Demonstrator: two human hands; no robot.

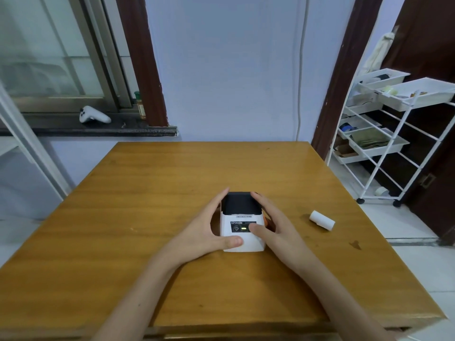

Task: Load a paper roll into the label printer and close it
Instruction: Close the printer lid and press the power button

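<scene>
I see label printer [242,223] sitting mid-table [147,205], lid down, green light lit. Left hand [209,230] cups its left side — fingers along dark lid, thumb at front corner. Right hand [273,227] wraps right side, thumb on front panel. Paper roll [322,219] lies apart, to right.

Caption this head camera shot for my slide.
Both hands grip the closed label printer; the paper roll lies unloaded.
</scene>
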